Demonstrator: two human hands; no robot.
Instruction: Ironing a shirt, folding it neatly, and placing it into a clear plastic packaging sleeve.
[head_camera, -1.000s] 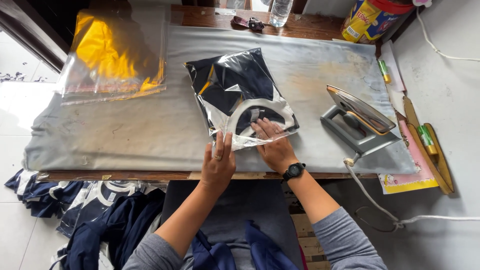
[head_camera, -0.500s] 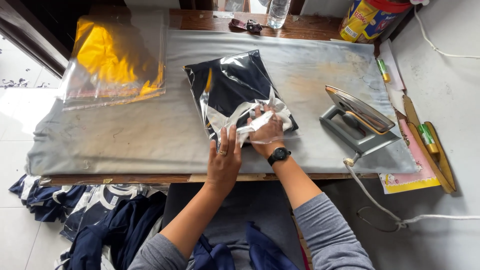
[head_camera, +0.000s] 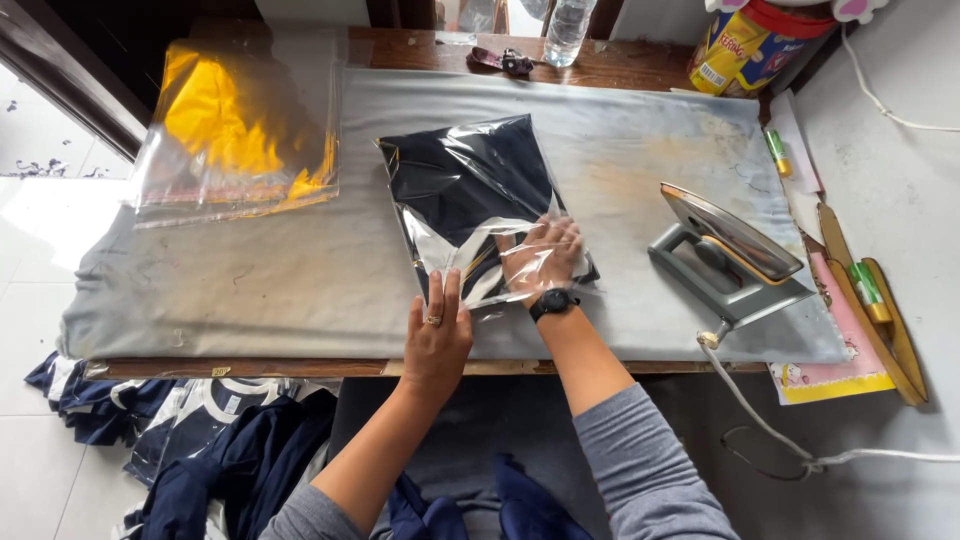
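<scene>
A folded dark navy garment (head_camera: 465, 180) lies inside a clear plastic bag (head_camera: 480, 215) on the grey padded ironing table (head_camera: 250, 290). My right hand (head_camera: 540, 255), a black watch on its wrist, is pushed inside the bag's open near end, under the plastic. The fingers are spread over the garment. My left hand (head_camera: 438, 335), with a ring on one finger, lies flat on the table at the bag's near edge and presses the plastic down.
A stack of clear bags with yellow and dark garments (head_camera: 235, 130) lies at the far left. An iron (head_camera: 730, 250) rests on its side to the right, its cord trailing off the table. Navy garments (head_camera: 180, 440) are heaped below left. A bottle (head_camera: 568, 25) stands at the back.
My right hand has slid from the bag's flap into the bag over the garment. The left hand shifted slightly left along the near edge.
</scene>
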